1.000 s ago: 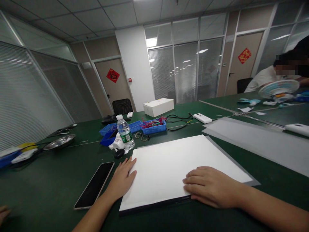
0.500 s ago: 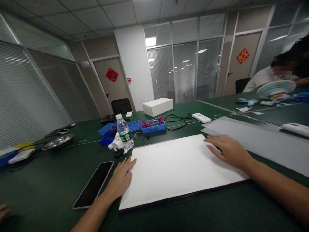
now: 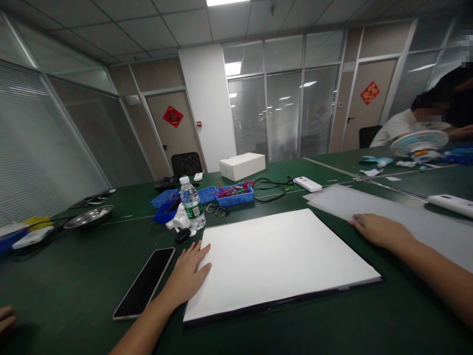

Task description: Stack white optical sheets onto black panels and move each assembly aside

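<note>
A white paper sheet lies flat over a dark, thin board whose black edge shows along the near side. My left hand rests open on the sheet's left edge, fingers spread and thumb on the white surface. To the right, my right hand is at the near left edge of translucent sheets, its fingers together and bent over that edge; the fingertips are partly hidden. Left of my left hand lies a phone with a dark screen.
A water bottle stands behind the paper's left corner, beside a black oval object. Farther back are glasses, a blue tray of wires, and a white box. A person sits at far right; another hand shows at left.
My right hand has left the white paper and moved right to the translucent sheets, which have shifted slightly left. My left hand stays on the paper, its thumb now spread farther.
</note>
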A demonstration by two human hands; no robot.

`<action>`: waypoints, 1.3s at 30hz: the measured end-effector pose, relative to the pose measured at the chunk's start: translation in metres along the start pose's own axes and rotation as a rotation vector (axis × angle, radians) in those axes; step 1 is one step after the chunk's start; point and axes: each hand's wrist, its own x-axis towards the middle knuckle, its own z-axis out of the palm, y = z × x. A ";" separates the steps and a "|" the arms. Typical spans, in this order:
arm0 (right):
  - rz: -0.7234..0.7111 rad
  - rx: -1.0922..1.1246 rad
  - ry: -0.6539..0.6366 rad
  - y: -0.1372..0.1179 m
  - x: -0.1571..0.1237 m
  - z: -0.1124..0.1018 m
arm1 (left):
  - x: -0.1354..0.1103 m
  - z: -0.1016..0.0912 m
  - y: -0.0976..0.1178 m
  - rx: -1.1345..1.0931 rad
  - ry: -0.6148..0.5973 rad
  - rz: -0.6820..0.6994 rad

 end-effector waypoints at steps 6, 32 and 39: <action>0.049 -0.068 -0.097 -0.030 -0.014 -0.030 | 0.002 0.002 -0.001 -0.014 0.029 -0.012; -1.078 0.105 0.168 -0.207 -0.110 -0.050 | 0.005 0.003 -0.001 -0.004 0.048 -0.020; -1.131 0.230 0.116 -0.208 -0.112 -0.050 | 0.005 0.009 -0.005 -0.075 0.077 -0.024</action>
